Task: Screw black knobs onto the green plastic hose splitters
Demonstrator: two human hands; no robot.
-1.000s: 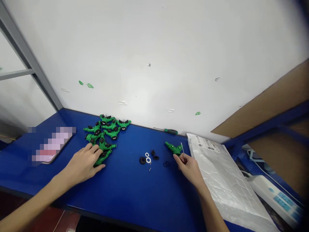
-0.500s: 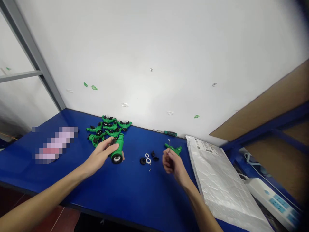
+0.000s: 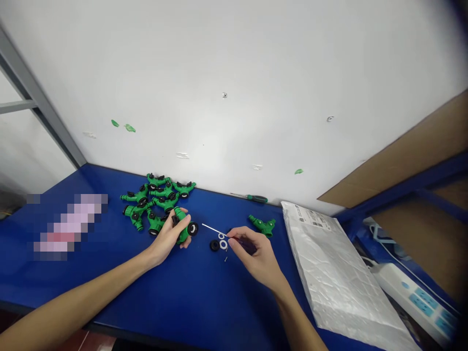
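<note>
My left hand (image 3: 163,246) is wrapped round a green hose splitter (image 3: 183,234) with black fittings. Its black-ringed end with a white inside faces right. In my right hand (image 3: 258,258) is a screwdriver (image 3: 215,230) with a dark handle, gripped between thumb and fingers. The thin shaft points left, and its tip stays a short way apart from the splitter. Below the shaft lie a black ring (image 3: 214,245), white washers (image 3: 223,244) and small screws (image 3: 225,259). My right hand hides part of the table where other small black parts lay.
Several green splitters (image 3: 136,195) are grouped at the back left. Another green splitter body (image 3: 262,225) lies behind my right hand, near a green-handled screwdriver (image 3: 258,199) by the wall. A silvery padded bag (image 3: 340,273) and a power strip (image 3: 413,297) are on the right.
The screwdriver in my right hand has swung from upright to pointing left, and that hand has moved left. My left hand has turned the splitter so its ringed end faces right.
</note>
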